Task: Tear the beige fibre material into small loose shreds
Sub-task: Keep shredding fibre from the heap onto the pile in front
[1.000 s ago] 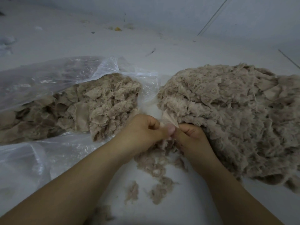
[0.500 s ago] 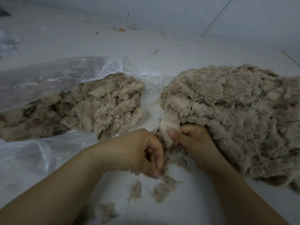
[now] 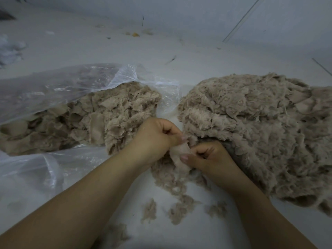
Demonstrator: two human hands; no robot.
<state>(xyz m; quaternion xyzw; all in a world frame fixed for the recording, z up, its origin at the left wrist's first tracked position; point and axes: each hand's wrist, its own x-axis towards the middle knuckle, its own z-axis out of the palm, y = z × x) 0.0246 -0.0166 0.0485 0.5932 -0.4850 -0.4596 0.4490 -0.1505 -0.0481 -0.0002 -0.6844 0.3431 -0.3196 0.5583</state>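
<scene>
Left hand: the left hand sits dead centre, fingers curled, its grip pinching the top end of a beige fibre piece between thumb and fingertips.
Right hand: the right hand is just beside it at 4 o'clock, fingers curled in, thumb pressed on the lower edge of the same piece, so both grips are clamped on that one strip.
Fibre piece: stretched between the two hands, pale and flat at the top, fraying into loose strands below the thumbs.
Shredded heap: a big fluffy heap of shreds fills the 3 o'clock side, its near edge touching the right hand's knuckles.
Bag: a clear plastic bag lies open at 9 o'clock, mouth turned toward the hands.
Untorn stock: flatter, chunkier beige fibre material spills out of the bag's mouth, reaching just beside the left hand.
Loose bits: small tufts are scattered at 6 o'clock between the forearms, with a trail of fluff hanging under the held piece.
Surface: everything rests on a pale white floor, with a few dark specks and a small yellow scrap up at 12 o'clock.
Far corner: a crumpled whitish something at 10 o'clock, too blurred to tell.
</scene>
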